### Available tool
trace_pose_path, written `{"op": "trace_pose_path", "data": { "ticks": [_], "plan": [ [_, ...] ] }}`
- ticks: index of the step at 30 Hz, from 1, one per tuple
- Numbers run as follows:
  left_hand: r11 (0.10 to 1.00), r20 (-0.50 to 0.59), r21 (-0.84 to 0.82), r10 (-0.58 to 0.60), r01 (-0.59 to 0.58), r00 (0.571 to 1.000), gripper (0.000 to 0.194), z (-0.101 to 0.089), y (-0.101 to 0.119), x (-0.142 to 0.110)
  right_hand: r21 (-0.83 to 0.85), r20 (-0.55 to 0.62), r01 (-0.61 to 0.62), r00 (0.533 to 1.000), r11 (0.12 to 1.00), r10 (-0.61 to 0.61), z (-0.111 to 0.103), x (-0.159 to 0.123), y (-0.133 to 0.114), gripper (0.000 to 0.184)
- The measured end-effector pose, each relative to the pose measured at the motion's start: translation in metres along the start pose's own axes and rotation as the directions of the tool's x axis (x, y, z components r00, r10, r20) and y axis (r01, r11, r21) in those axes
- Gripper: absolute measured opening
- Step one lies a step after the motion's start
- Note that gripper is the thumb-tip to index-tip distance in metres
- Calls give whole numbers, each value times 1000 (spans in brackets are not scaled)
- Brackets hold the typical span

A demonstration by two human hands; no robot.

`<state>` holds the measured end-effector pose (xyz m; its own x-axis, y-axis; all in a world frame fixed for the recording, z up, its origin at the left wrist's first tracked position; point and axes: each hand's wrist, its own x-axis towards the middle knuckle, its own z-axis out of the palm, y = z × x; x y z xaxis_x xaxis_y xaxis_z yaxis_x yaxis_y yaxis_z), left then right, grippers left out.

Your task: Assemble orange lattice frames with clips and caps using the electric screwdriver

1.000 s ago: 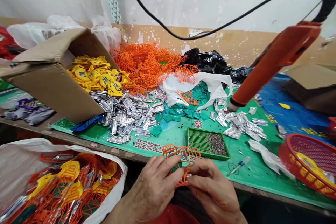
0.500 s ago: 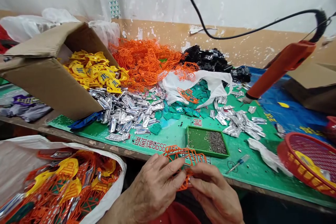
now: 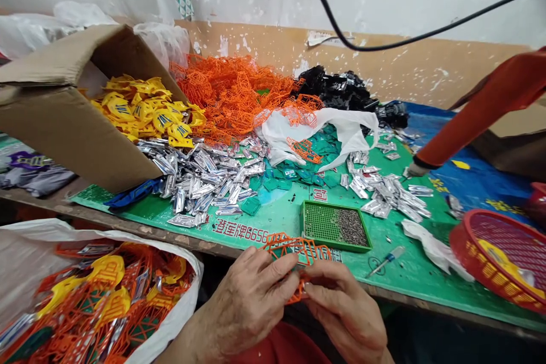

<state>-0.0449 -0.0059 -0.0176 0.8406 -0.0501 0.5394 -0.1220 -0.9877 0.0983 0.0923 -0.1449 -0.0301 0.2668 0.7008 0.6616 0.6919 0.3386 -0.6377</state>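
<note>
Both my hands hold one orange plastic lattice frame [image 3: 294, 250] over the near edge of the green mat [image 3: 281, 219]. My left hand [image 3: 251, 301] grips its left side with thumb and fingers closed. My right hand [image 3: 347, 310] pinches its lower right part. Just beyond the frame sits a small green tray [image 3: 324, 222] with a heap of tiny dark screws [image 3: 352, 227] in its right half. A small screwdriver [image 3: 386, 260] lies on the mat to the right of my hands.
An orange power screwdriver [image 3: 482, 111] hangs on a black cable at the right. Heaps of orange frames [image 3: 234, 91], silver parts [image 3: 205, 179], yellow parts [image 3: 140, 111] in a tipped cardboard box [image 3: 55, 125], black parts [image 3: 341, 91]. White bag of assembled pieces [image 3: 98, 296] lower left; red basket [image 3: 499, 256] right.
The hanging orange tool has swung from over the mat off to the right. My hands have kept their grip on the orange frame, shifting it slightly.
</note>
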Motion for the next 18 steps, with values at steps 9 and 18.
{"op": "trace_pose_path", "data": {
  "ticks": [9,18],
  "plan": [
    [1000,82,-31,2,0,997,25,-1,0,0,-54,16,58,998,997,-57,5,-7,6,24],
    [1000,100,-18,-13,15,995,28,2,-1,1,-58,9,46,999,997,-45,5,-4,7,18]
  ]
}}
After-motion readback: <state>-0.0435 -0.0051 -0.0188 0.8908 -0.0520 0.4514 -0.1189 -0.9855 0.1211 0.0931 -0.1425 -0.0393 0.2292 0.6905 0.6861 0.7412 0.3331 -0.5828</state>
